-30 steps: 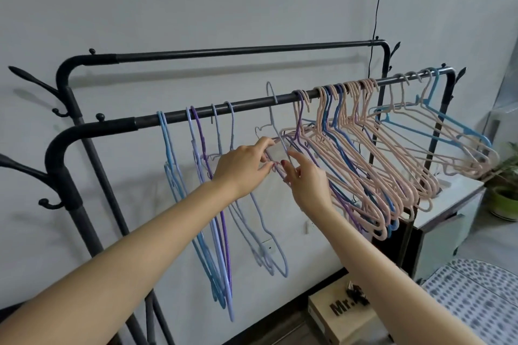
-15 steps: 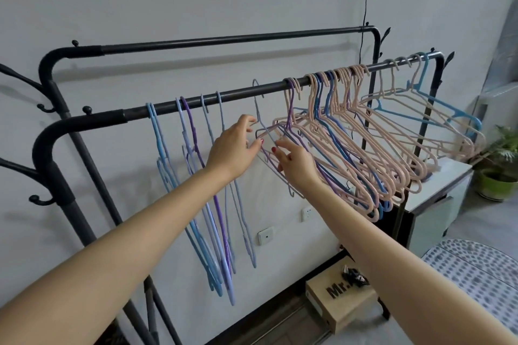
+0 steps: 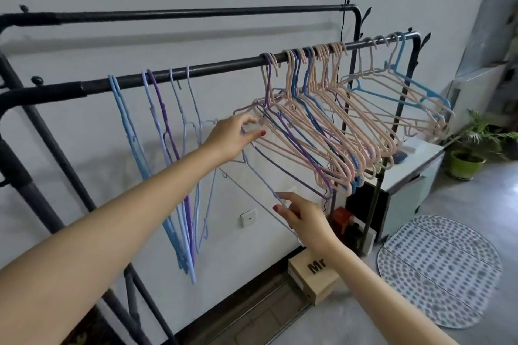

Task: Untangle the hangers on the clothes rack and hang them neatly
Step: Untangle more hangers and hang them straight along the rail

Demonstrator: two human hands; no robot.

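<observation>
- A pale lavender hanger (image 3: 253, 173) is off the front rail (image 3: 224, 68) of the clothes rack (image 3: 356, 25), slanting between the two hands.
- The left hand (image 3: 231, 137) pinches its upper end beside the tangled pink, purple and blue hangers (image 3: 322, 126).
- The right hand (image 3: 304, 217) touches its lower wire with loosely spread fingers; whether it grips is unclear.
- Sorted blue and purple hangers (image 3: 168, 162) hang left.
- The hanger's hook is hidden behind the left hand.
</observation>
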